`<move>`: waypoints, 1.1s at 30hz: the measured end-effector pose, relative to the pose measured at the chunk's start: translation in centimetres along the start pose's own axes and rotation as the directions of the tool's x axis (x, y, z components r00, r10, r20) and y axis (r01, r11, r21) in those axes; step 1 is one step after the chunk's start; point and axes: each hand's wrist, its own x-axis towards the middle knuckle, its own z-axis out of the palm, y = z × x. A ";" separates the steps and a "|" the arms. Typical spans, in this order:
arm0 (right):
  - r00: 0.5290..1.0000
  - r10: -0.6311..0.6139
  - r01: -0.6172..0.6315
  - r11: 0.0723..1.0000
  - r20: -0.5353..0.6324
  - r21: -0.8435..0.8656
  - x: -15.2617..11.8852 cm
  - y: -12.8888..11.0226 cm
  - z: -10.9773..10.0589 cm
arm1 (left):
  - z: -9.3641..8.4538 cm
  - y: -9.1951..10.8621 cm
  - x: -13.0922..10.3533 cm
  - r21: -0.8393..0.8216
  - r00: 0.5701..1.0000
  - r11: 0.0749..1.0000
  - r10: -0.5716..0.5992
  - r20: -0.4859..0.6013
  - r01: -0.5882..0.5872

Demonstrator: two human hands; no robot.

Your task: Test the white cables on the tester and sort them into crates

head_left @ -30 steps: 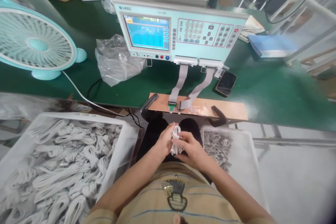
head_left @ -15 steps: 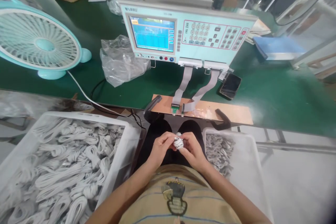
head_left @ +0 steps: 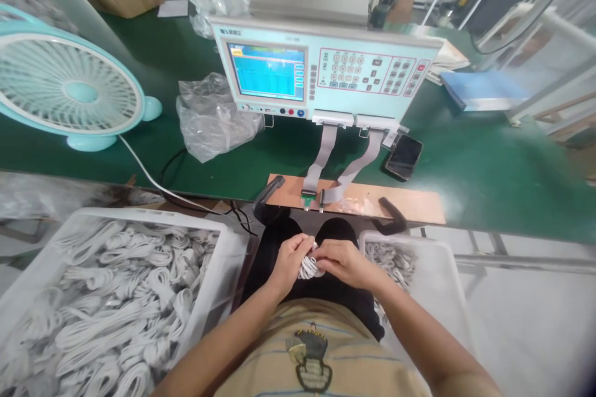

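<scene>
Both hands, left (head_left: 289, 265) and right (head_left: 343, 262), gripped a coiled white cable (head_left: 308, 267) between them, held above the lap, just off the near edge of the green tabletop (head_left: 470, 167). Copper-coloured board (head_left: 367, 198) lay along that edge; two grey ribbon cables ran down to it from the tester (head_left: 372, 71). Large white bin (head_left: 212, 279) of bundled cables stood to the left, a smaller bin (head_left: 435, 267), partly filled, to the right. Phone (head_left: 403, 157) lay right of the ribbons.
</scene>
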 end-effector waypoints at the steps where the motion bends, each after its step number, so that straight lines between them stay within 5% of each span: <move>1: 1.000 0.007 -0.007 1.000 -0.012 -0.006 0.1 0.1 0.0 | 0.2 0.0 0.1 0.001 1.000 1.000 0.010 -0.021 -0.010; 5: 0.955 0.147 -0.147 0.989 -0.257 0.019 0.7 1.3 1.0 | 0.7 -0.2 0.5 0.045 0.993 0.997 0.067 -0.094 -0.063; 9: 0.776 0.410 -0.247 0.897 -0.479 0.366 1.9 3.4 2.5 | 0.8 -0.2 1.3 0.093 0.987 0.990 0.118 -0.108 -0.109; 15: 0.667 0.594 -0.250 0.747 -0.450 0.616 3.6 4.4 3.2 | -0.2 -0.5 2.7 -0.090 0.998 0.995 0.047 -0.034 -0.050; 19: 0.649 0.618 -0.247 0.723 -0.444 0.646 3.9 4.1 3.0 | -1.7 0.0 3.1 -0.356 0.982 0.921 -0.107 0.155 0.157; 22: 0.645 0.614 -0.230 0.723 -0.455 0.651 3.9 3.9 2.7 | -2.8 0.5 3.1 -0.433 0.951 0.873 -0.104 0.290 0.227; 28: 0.627 0.654 -0.196 0.659 -0.424 0.727 4.0 3.9 2.7 | -2.9 0.4 3.4 -0.320 0.968 0.930 -0.112 0.224 0.182; 33: 0.577 0.744 -0.108 0.478 -0.336 0.872 4.5 4.3 3.1 | -2.3 0.7 4.0 0.020 0.989 0.999 0.046 0.138 -0.049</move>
